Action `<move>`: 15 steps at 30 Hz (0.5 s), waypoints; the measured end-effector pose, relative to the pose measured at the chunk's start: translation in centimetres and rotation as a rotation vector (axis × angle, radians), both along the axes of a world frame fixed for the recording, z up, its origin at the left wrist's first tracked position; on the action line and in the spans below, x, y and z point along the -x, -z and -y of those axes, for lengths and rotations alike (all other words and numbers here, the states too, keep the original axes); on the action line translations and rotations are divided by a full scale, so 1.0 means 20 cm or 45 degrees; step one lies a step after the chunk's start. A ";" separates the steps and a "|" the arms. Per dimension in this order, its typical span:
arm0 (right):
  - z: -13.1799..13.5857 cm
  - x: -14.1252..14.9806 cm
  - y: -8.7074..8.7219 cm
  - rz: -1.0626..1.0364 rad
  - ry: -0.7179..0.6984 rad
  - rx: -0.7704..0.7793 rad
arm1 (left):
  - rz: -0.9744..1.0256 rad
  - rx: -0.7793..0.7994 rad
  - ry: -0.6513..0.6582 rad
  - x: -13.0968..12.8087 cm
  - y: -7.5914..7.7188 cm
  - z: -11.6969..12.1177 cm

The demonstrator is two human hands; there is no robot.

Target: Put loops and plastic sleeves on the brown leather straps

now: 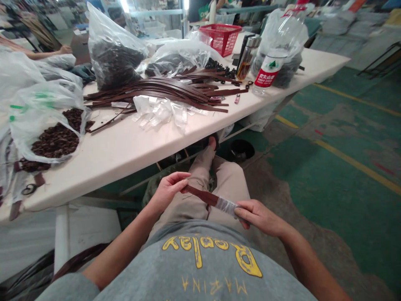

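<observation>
Above my lap, a brown leather strap stretches between my two hands. My left hand pinches its narrow end. At the other end, which is wrapped in clear plastic, the fingers of my right hand are closed around the strap. On the table ahead lies a pile of similar brown straps. Several small clear plastic sleeves are heaped in front of that pile.
The white table runs across in front of me. On it stand a clear bottle, a glass flask, a red basket and a bag of small brown pieces. A dark bucket sits on the floor. Another person's hand shows far left.
</observation>
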State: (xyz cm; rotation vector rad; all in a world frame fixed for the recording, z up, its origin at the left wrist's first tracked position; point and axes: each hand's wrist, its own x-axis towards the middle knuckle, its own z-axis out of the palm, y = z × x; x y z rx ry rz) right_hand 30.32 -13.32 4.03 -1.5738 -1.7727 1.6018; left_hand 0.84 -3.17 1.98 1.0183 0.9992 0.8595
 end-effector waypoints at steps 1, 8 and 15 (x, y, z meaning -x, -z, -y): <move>-0.01 0.00 0.00 0.021 0.032 -0.045 | 0.014 0.014 -0.005 -0.01 0.01 0.01; -0.11 0.30 0.06 0.123 0.248 -0.544 | 0.113 0.161 0.008 -0.18 0.12 0.13; -0.14 0.48 0.19 0.338 0.252 -1.092 | 0.142 0.219 -0.007 -0.20 0.17 0.16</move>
